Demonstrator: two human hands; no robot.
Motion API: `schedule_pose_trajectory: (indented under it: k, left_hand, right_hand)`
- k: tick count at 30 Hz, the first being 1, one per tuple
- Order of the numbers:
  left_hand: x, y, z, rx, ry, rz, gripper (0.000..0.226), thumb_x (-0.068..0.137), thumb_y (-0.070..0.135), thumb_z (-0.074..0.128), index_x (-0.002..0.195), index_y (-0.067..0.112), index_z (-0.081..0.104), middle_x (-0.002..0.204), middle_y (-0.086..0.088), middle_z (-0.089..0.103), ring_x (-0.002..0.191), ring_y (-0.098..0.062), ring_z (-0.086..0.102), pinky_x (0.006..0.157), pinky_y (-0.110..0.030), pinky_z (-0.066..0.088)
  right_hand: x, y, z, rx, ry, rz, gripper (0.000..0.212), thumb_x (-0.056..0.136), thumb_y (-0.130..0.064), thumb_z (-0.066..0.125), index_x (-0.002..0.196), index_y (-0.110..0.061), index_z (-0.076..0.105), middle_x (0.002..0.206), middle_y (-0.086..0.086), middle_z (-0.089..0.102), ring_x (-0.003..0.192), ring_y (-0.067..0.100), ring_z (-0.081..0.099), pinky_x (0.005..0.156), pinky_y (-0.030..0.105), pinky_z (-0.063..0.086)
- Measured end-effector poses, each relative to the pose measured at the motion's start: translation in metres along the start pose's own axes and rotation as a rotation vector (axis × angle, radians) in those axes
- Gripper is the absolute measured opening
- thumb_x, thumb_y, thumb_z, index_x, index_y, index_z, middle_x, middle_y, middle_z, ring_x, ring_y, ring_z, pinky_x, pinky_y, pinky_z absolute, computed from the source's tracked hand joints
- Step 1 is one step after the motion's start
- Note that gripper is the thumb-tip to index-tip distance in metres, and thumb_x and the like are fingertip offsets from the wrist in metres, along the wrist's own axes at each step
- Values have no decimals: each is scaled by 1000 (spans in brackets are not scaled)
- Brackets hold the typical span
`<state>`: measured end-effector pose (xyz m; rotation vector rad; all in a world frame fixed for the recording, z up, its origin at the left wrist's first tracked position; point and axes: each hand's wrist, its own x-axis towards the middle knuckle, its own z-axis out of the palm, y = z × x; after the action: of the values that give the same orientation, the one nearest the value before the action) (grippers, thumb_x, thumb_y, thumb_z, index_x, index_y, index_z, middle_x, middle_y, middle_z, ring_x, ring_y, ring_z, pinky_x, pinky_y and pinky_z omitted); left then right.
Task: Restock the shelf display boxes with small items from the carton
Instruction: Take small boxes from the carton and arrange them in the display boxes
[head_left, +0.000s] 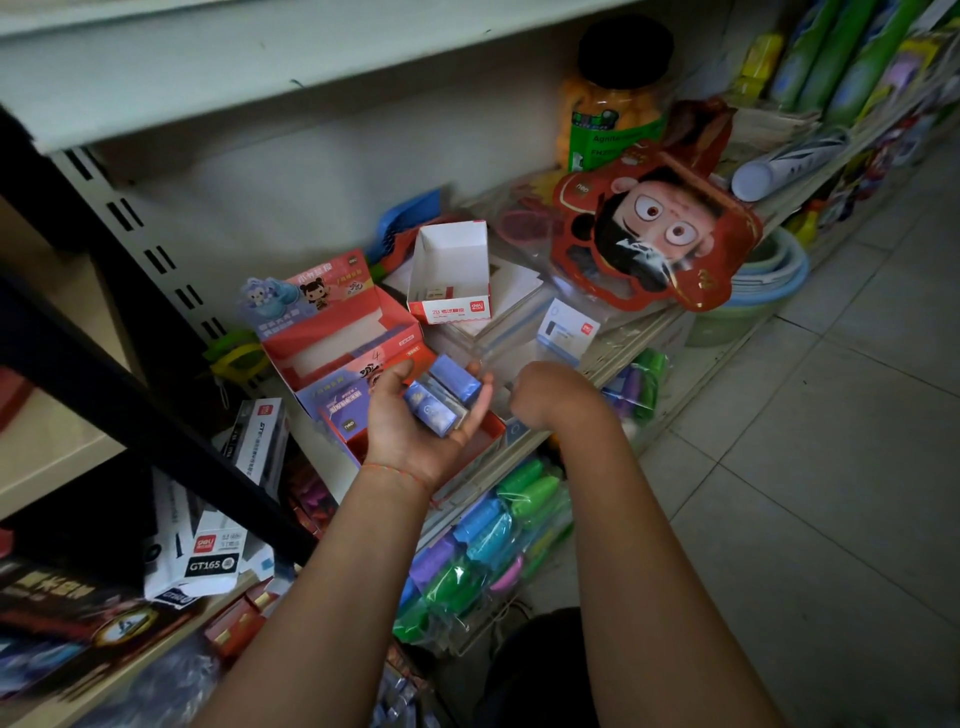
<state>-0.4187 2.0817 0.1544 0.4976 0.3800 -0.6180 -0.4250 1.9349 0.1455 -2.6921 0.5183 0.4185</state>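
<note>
My left hand (415, 415) is palm up over the shelf's front edge, fingers cupped round several small blue-wrapped erasers (441, 395). Just right of it, my right hand (540, 395) is turned down with curled fingers; whether it holds anything is hidden. Under my left hand sits a low red display box (483, 431). Behind it stands a taller red and pink display box (332, 332) with cartoon figures on its header card. Further back is an open white box (449, 280), almost bare inside.
The shelf also carries a small white and blue box (566, 332), a red cartoon-face pack (654, 234) and an orange-filled jar (613, 98). Bagged coloured items (488, 545) hang below the shelf edge. White GT165 boxes (213, 551) lie at left. Tiled floor lies at right.
</note>
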Motion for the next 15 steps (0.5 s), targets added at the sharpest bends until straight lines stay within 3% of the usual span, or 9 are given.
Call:
schedule_pose_trajectory:
  k: [4, 7, 9, 11, 13, 15]
  left_hand:
    - [3, 0, -5, 18, -10, -21, 51, 92, 35, 53, 129, 0, 56, 128, -23, 60, 120, -38, 58, 78, -56, 56]
    - [2, 1, -5, 18, -37, -27, 54, 92, 38, 53, 133, 2, 55, 125, -22, 63, 117, -38, 60, 84, -58, 53]
    - [2, 0, -4, 10, -78, -35, 57, 92, 41, 51, 134, 1, 53, 127, -21, 62, 118, -37, 59, 88, -60, 50]
    - [2, -1, -3, 19, -123, -29, 59, 92, 45, 48, 133, 2, 54, 126, -19, 63, 112, -35, 63, 91, -59, 48]
    - [4, -1, -2, 26, -158, -4, 64, 92, 49, 45, 138, 5, 50, 126, -16, 62, 107, -32, 65, 97, -53, 47]
    - [4, 0, -2, 11, -176, 5, 65, 93, 51, 42, 141, 8, 48, 126, -17, 62, 106, -30, 65, 101, -47, 44]
  right_hand:
    - [0, 0, 0, 34, 55, -25, 24, 94, -23, 51, 105, -9, 67, 109, 12, 65, 97, 30, 61, 75, 31, 45]
    - [-8, -2, -16, 285, 390, -144, 23, 96, -20, 49, 83, -10, 65, 87, 5, 65, 82, 23, 60, 63, 30, 44]
    - [-17, -11, -29, 582, 492, -284, 18, 93, -18, 58, 84, -10, 72, 76, -3, 64, 72, 14, 60, 63, 29, 48]
    - [-28, -20, -38, 776, 331, -407, 12, 90, -13, 64, 89, -13, 76, 69, -10, 62, 64, 3, 59, 59, 24, 50]
    - [-40, -27, -41, 688, 97, -444, 19, 89, -5, 61, 98, -15, 75, 67, -12, 58, 53, -7, 56, 49, 15, 46]
    - [-46, -29, -41, 518, -1, -442, 35, 87, 0, 59, 114, -19, 71, 69, -16, 51, 48, -11, 50, 45, 4, 35]
